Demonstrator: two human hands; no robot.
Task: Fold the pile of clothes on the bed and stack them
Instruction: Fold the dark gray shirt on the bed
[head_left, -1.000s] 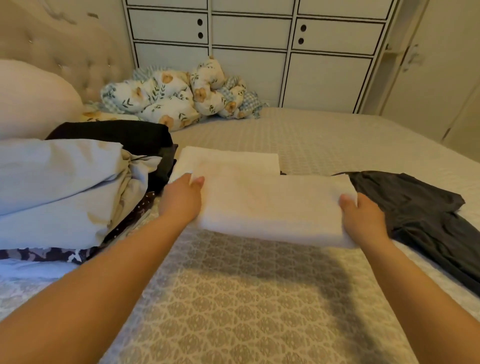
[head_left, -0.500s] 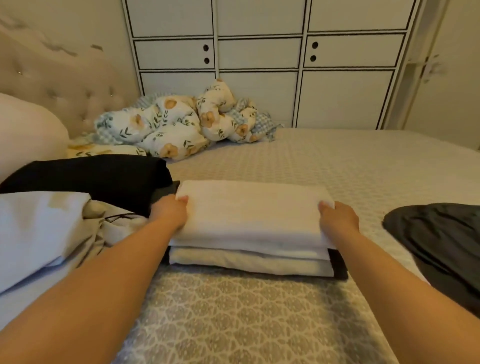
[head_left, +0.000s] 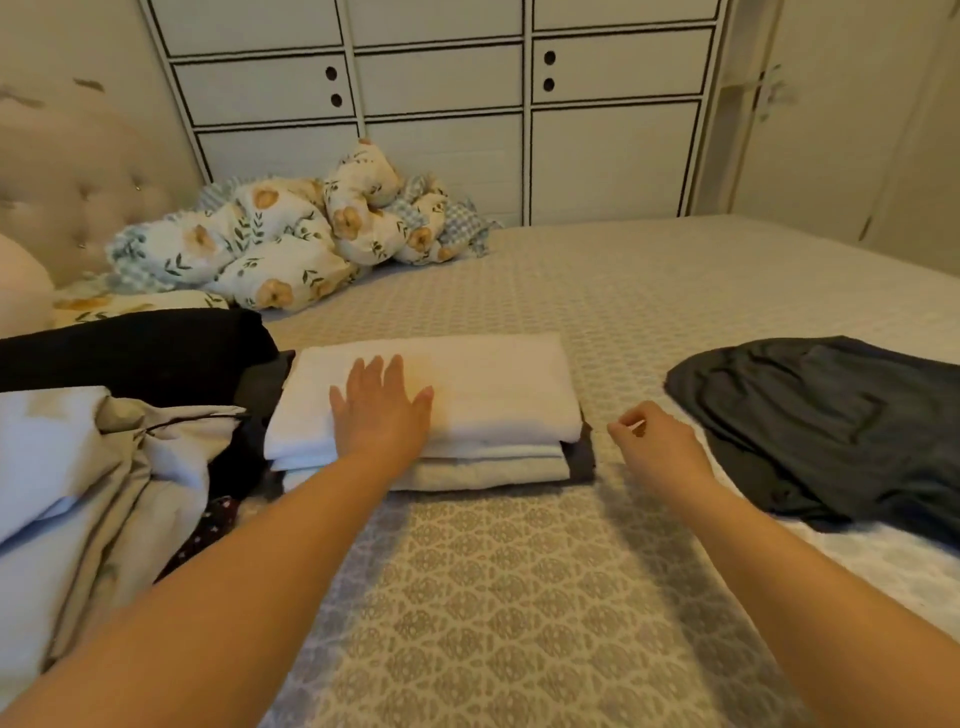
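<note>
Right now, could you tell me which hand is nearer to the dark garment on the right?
Right. The right hand hovers just beside the dark garment, not touching it; the left hand rests flat on the white stack, farther away.

left hand (head_left: 382, 410) flat on the folded white stack (head_left: 467, 395); right hand (head_left: 657, 447) loosely curled at three o'clock, dark garment (head_left: 831, 415) beyond

Bare forearms (head_left: 270, 561), no sleeves visible

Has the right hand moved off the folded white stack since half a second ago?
Yes. The right hand has left the right end of the folded white stack and drawn right, toward the dark garment, now above the bedspread between them.
</note>
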